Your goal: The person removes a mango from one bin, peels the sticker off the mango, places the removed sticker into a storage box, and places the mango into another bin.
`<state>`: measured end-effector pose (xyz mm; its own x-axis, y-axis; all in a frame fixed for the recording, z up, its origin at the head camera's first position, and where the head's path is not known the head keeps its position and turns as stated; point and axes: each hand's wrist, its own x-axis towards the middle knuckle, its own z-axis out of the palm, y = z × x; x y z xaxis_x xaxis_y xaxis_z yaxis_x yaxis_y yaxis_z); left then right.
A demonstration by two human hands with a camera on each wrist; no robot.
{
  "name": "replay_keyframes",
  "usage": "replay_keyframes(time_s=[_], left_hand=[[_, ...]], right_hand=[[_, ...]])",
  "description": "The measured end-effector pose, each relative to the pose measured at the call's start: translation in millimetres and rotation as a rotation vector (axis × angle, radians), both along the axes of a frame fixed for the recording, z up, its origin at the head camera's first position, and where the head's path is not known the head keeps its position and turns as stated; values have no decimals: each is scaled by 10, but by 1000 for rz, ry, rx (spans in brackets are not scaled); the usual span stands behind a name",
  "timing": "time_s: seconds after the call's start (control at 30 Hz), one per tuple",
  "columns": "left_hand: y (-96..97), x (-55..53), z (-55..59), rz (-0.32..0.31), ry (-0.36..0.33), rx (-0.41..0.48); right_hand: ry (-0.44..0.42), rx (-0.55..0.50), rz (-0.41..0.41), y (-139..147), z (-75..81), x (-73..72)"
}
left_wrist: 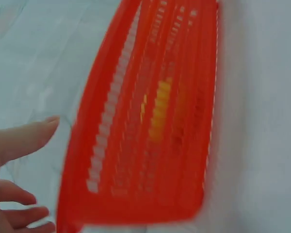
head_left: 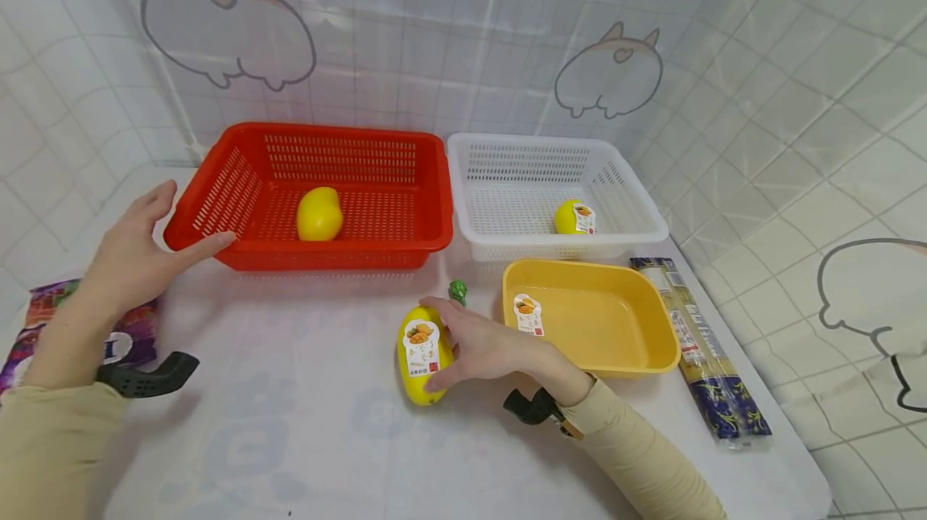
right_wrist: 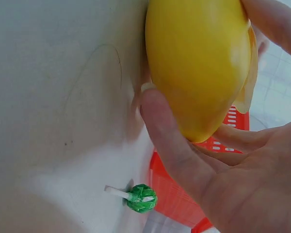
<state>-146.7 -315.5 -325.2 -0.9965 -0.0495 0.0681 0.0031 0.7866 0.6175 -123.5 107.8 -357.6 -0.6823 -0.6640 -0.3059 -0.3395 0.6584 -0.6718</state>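
A yellow mango [head_left: 409,391] with a white fruit sticker lies on the table in front of the baskets. My right hand [head_left: 487,343] grips it from the right side, thumb near the front end and fingers at the back. In the right wrist view the fingers curl around the mango's [right_wrist: 196,63] tapered end. Over the left front corner of the red basket [head_left: 340,248] is my left hand [head_left: 138,254], thumb and fingers spread, holding nothing. A second mango [head_left: 319,215] rests inside that basket.
A white basket [head_left: 550,249] beside the red one holds another stickered mango [head_left: 569,218]. A yellow tray [head_left: 594,327] bears a similar sticker. A green lollipop [head_left: 458,291] lies near the right hand. Packaged noodles [head_left: 698,351] lie at right, a purple bag [head_left: 138,335] at left.
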Motion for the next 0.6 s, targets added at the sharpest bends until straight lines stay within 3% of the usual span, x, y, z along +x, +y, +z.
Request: replay_keyframes(time_s=[0.13,0.27,0.33,0.43,0.6], left_hand=[[337,67,94,-24,156,7],[682,145,121,-133,325,42],[836,194,114,-210,372,53],[1043,281,85,-327,330,37],[1309,366,-11,-508,114,-60]], right_hand=[[-7,15,-6,13,7,-6],[-11,26,-16,20,17,-7],[-10,31,-22,23,23,-8],[-6,37,-26,31,30,-13],[11,34,-20,43,43,-16]])
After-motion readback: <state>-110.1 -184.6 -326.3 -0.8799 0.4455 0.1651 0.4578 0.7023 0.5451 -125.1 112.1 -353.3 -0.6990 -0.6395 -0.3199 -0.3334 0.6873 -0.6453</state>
